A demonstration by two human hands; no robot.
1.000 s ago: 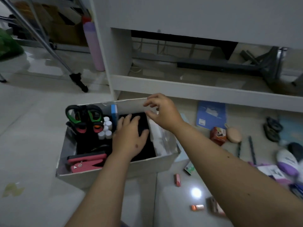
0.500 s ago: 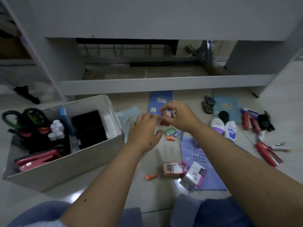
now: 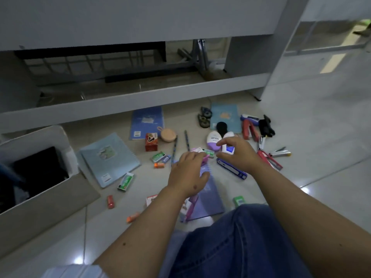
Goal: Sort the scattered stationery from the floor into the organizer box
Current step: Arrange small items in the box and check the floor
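Both hands are leaving the organizer box (image 3: 66, 141), now at nine o'clock, and reaching over floor clutter; left hand (image 3: 187, 173) fingers spread, right hand (image 3: 237, 154) fingers curling loosely, gripping nothing yet.

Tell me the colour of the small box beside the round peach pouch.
Red-orange box, in the head view.

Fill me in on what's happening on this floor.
A person sitting on the floor is sorting scattered stationery into a white organizer box at their left. Both hands are out over the pile: the left hand hovers above a purple notebook, and the right hand reaches with curled fingers toward small items near two white-and-purple bottles. Neither clearly holds anything. Notebooks, staplers, pencils and staple boxes still lie on the tiles.
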